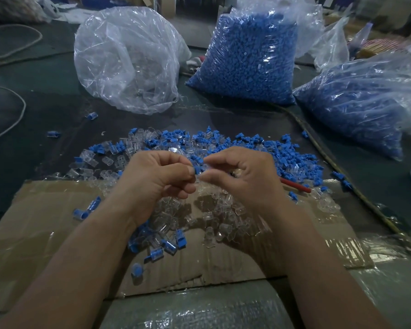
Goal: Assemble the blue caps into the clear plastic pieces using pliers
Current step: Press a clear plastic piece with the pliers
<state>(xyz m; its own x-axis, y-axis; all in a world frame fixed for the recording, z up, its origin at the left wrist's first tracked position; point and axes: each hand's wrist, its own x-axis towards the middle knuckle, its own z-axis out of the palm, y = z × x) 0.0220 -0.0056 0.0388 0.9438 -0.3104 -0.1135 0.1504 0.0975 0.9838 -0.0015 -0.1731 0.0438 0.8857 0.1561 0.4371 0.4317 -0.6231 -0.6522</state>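
Mating step: left hand (161, 176) pinches a blue cap (196, 169), right hand (244, 176) pinches a clear piece (205, 173), and the parts touch above the loose pile (199, 143). Red handle (296, 185), likely the pliers, lies just beside the right hand, unheld. Next, probably: seat the cap square, then pick up the pliers and press.

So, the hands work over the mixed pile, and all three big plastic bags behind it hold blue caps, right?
Only two do. The head view shows blue caps in the middle clear plastic bag and the right clear plastic bag; the crumpled clear plastic bag on the left shows no blue, seemingly clear pieces.
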